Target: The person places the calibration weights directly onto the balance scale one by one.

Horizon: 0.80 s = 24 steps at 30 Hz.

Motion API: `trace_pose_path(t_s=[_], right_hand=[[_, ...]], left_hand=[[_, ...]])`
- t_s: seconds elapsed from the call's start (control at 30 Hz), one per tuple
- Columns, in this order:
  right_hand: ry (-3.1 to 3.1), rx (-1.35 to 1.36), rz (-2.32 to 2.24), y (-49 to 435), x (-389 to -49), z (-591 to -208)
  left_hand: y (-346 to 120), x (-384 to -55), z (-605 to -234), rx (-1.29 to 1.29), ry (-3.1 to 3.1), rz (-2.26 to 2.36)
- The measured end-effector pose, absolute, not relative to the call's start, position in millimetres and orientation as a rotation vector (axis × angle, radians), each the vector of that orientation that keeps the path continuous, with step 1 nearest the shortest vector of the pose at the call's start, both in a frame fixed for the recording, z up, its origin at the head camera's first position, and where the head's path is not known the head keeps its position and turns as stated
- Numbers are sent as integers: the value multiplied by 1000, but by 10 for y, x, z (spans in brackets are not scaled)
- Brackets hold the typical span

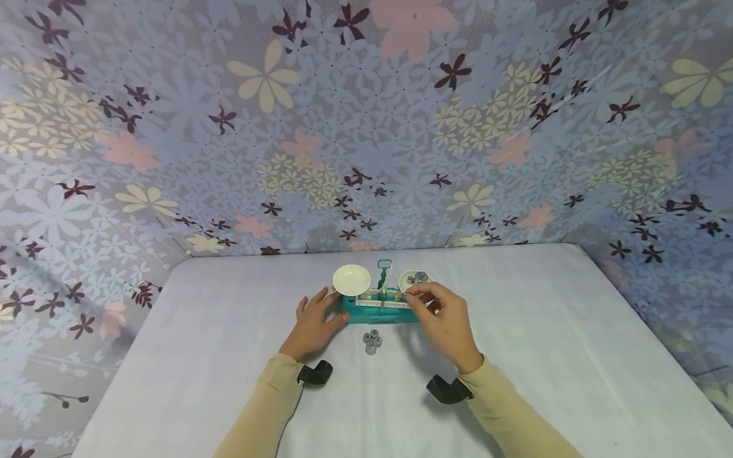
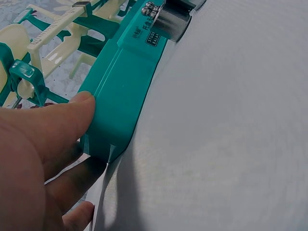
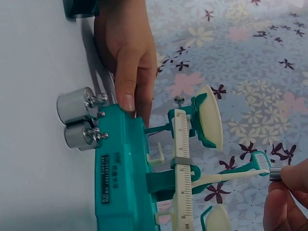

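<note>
A teal balance scale (image 1: 375, 313) stands on the table with two cream pans. My left hand (image 1: 312, 326) holds the left end of its base, thumb (image 2: 85, 103) on the upper edge and fingers around the end. The left pan (image 1: 352, 280) is bare and sits higher than the right pan (image 1: 403, 280), which carries several metal weights (image 1: 420, 277). Beside that right pan, my right hand (image 1: 449, 323) pinches a small metal weight (image 3: 275, 174) between thumb and fingertips. The scale's ruled beam (image 3: 183, 159) slopes down to the right.
Several knobbed metal weights (image 1: 372, 341) stand grouped on the white-covered table (image 1: 229, 305) in front of the base. A flower-patterned cloth (image 1: 366, 127) rises behind the table. Each wrist wears a black camera mount (image 1: 449, 389).
</note>
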State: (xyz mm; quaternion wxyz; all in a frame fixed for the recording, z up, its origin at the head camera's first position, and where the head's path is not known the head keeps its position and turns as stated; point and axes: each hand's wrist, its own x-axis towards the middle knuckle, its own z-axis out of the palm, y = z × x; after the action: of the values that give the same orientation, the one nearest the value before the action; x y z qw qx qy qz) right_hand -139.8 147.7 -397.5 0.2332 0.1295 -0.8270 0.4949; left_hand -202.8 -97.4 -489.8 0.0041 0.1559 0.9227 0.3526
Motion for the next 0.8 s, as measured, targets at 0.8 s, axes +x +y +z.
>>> trace_pose_path(t_s=[0.8], right_hand=[[-2195, 384, 1182, 1670, -1764, -4253]], left_hand=[[-983, -2030, -4908, 503, 2904, 1081]])
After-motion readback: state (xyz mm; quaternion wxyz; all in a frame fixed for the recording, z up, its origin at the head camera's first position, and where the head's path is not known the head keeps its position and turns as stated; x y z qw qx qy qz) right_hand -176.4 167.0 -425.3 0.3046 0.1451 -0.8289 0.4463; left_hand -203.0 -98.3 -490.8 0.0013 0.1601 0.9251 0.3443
